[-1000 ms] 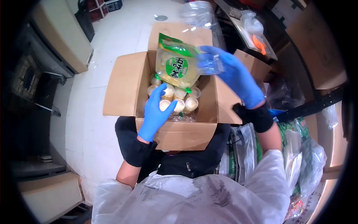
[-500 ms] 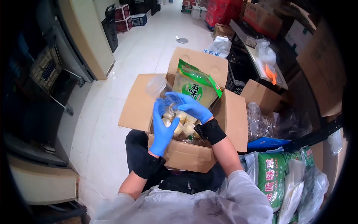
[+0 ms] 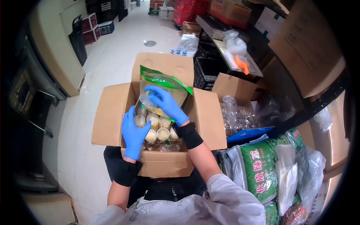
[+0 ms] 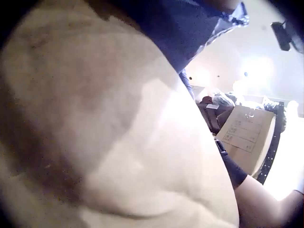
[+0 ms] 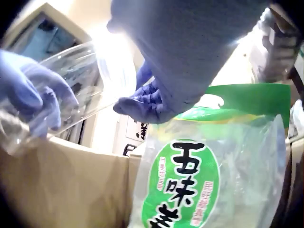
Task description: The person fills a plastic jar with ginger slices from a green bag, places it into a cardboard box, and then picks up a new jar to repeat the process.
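Both hands wear blue gloves above an open cardboard box. My left hand grips the lower part of a clear plastic jar, near the box's left side. The fingers of my right hand are curled at the jar's whitish rim end. Several lidded tubs with pale contents stand in the box below the hands. A green-and-clear printed bag leans upright at the back of the box. The left wrist view is mostly blocked by a close cardboard surface.
To the right are a carton of clear plastic containers, green printed sacks and clear plastic bags. A shelf holds an orange scoop. Beyond the box lies a white plastic bag on the floor beside a black crate.
My right hand has come in from the box's right side to the left hand, then to the jar's rim. The jar has tipped toward the right hand. The head view has shifted.
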Motion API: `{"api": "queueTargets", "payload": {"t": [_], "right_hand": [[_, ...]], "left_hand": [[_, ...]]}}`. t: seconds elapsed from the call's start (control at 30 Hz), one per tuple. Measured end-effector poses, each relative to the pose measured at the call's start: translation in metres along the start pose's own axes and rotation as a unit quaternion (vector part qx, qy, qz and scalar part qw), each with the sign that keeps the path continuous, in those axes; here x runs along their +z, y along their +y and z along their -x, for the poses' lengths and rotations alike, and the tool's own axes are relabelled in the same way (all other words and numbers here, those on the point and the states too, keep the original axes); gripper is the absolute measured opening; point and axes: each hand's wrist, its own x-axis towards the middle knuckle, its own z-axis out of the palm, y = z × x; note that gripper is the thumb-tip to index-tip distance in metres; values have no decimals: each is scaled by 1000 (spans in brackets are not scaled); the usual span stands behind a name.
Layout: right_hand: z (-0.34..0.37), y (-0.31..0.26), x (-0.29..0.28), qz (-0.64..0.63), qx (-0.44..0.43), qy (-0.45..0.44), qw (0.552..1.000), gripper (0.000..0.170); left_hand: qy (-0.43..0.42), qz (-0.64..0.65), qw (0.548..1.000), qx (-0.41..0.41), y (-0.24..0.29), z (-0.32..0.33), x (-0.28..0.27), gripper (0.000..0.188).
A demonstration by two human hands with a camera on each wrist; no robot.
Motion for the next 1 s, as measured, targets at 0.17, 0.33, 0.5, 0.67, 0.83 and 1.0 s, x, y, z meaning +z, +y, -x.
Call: {"api": "queueTargets", "payload": {"t": [0.17, 0.33, 0.5, 0.67, 0.83, 1.0], "right_hand": [[2, 13, 12, 229, -20, 23, 973, 46], [-1, 15, 13, 206, 48, 29, 977, 40], [2, 11, 10, 121, 57, -15, 991, 32], [2, 17, 11, 82, 47, -21, 995, 40], [3, 2, 9, -6, 38, -49, 998, 38], [7, -11, -4, -68, 29, -136, 988, 47]], "left_hand": [[-88, -83, 993, -6, -1, 2, -1, 83], [-96, -40, 994, -13, -8, 4, 1, 81], [-114, -25, 993, -24, -3, 2, -10, 75], [-123, -20, 991, -45, 7, -1, -18, 70], [-208, 216, 939, -172, -6, -4, -20, 57], [-294, 337, 862, -241, -5, -4, -25, 52]]}}
